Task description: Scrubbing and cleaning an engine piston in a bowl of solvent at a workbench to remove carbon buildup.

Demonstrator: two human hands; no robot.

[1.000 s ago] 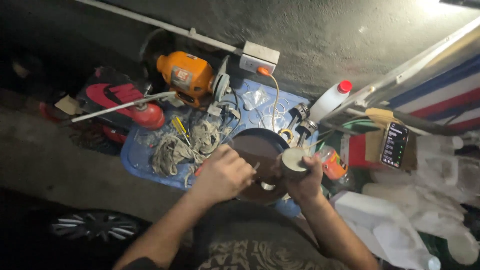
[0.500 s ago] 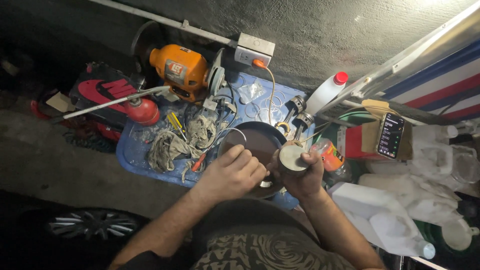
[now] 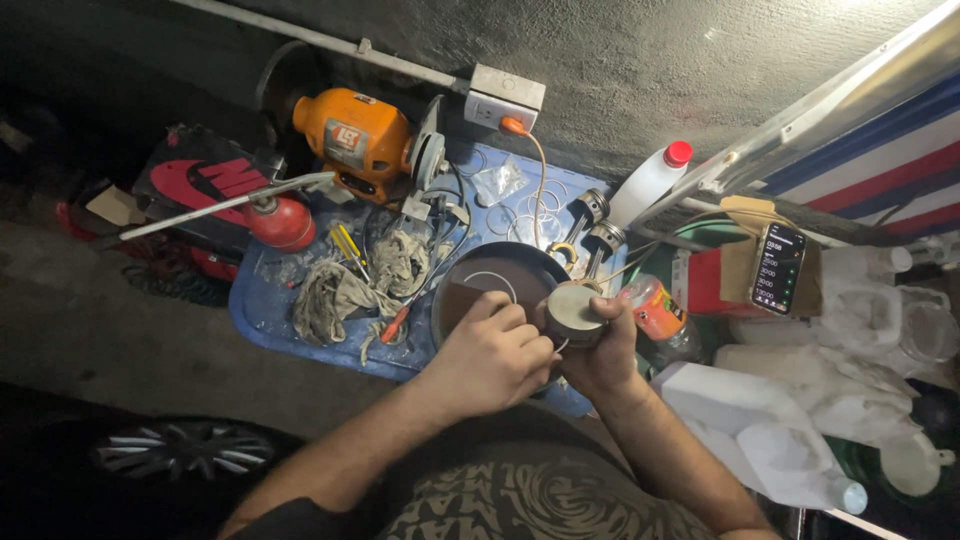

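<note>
Right hand grips piston, flat top facing up. Left hand touches piston's left side, fingers curled, nothing seen inside. Dark round pan just behind both hands.

Both forearms reach forward, left hand curled, right hand clasped.

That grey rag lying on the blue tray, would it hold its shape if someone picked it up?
Probably not. The rag lies crumpled in loose folds on the blue tray, so it would likely droop. It looks thin, thus probably light. Its frayed strands might snag the screwdriver beside it.
</note>
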